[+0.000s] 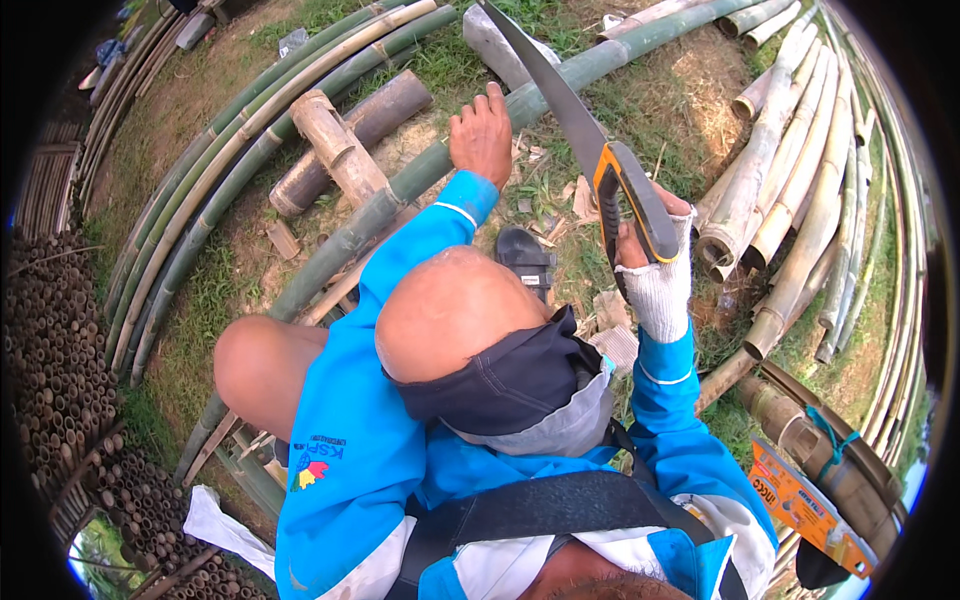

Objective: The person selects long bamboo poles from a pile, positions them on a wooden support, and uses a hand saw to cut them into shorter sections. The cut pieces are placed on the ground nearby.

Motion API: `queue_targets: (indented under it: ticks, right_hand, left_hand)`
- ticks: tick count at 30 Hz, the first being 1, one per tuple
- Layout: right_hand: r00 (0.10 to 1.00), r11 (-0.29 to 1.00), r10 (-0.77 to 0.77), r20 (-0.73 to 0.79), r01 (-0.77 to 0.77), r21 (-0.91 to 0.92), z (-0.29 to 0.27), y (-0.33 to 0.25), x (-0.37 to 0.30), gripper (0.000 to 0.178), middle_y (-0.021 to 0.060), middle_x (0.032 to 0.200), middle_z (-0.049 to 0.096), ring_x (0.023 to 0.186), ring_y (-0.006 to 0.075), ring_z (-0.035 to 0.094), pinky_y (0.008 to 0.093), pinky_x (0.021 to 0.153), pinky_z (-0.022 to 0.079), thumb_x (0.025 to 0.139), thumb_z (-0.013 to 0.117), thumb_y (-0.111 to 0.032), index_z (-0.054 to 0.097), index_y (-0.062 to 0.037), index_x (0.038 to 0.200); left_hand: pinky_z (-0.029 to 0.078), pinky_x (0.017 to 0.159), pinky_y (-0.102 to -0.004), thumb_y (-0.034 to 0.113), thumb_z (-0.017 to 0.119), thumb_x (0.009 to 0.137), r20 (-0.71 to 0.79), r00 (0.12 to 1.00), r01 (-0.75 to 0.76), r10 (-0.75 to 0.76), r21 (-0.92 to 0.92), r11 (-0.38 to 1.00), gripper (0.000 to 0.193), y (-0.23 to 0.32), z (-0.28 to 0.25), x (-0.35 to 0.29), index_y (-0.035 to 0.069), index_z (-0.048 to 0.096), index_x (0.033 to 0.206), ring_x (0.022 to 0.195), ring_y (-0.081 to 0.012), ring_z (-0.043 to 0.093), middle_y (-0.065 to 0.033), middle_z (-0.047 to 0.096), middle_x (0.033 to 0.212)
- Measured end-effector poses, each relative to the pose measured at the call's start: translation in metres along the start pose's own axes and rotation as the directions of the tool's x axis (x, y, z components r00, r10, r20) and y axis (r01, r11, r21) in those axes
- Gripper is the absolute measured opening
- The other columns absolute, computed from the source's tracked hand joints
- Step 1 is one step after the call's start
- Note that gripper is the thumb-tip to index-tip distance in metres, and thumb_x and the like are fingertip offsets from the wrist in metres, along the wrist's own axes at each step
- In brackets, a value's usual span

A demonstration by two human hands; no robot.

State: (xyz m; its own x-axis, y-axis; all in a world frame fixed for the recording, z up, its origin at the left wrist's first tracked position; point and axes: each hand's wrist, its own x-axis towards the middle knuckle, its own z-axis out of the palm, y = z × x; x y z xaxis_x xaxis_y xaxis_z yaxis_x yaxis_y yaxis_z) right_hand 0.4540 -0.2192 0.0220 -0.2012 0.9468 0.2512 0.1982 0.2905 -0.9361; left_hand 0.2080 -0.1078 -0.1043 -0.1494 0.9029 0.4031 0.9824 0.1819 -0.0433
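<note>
A long green bamboo pole [420, 172] runs slantwise across the ground in front of me. My left hand [482, 137], bare, rests on top of it with the fingers over the far side. In my right hand [662, 240], which wears a white knitted glove with bare fingertips, is a handsaw [632, 200] with an orange and black handle. The saw's blade [560, 95] points up and away to the left, passing over or against the pole just right of my left hand; whether the teeth touch it I cannot tell.
Two short bamboo pieces [335, 140] lie crossed beyond the pole. Long green poles [215, 165] curve along the left. Cut bamboo lengths [770, 190] are piled at right. An orange cardboard sleeve [800, 500] sits at lower right, stacked bamboo ends [65, 330] at far left.
</note>
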Motion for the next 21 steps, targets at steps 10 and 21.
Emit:
queue_targets:
  ticks: [10, 21]
  right_hand:
    - [1.000, 0.998, 0.011, -0.024, -0.013, -0.067, 0.001, -0.004, 0.003, 0.054, 0.0140, 0.139, 0.058, 0.126, 0.0207, 0.058, 0.0373, 0.112, 0.044, 0.098, 0.070, -0.017, 0.050, 0.0009, 0.146]
    - [0.996, 0.991, -0.087, -0.005, 0.087, -0.102, -0.014, 0.023, 0.035, 0.053, -0.0021, 0.096, 0.057, 0.076, 0.0057, 0.053, 0.0237, 0.067, 0.046, 0.100, 0.070, -0.015, 0.049, -0.0066, 0.148]
  left_hand:
    - [0.057, 0.098, -0.0514, 0.060, 0.089, 0.078, 0.578, 0.815, 0.257, 0.039, -0.422, 0.869, 0.086, -0.029, -0.018, 0.044, -0.003, 0.065, 0.131, 0.116, -0.0397, 0.072, -0.0225, 0.074, 0.127]
    - [0.056, 0.104, -0.0445, 0.070, 0.089, 0.070, 0.689, 0.645, 0.351, 0.332, -0.653, 0.671, 0.118, -0.041, 0.035, 0.079, -0.008, 0.052, 0.151, 0.117, -0.0366, 0.072, -0.0266, 0.069, 0.134]
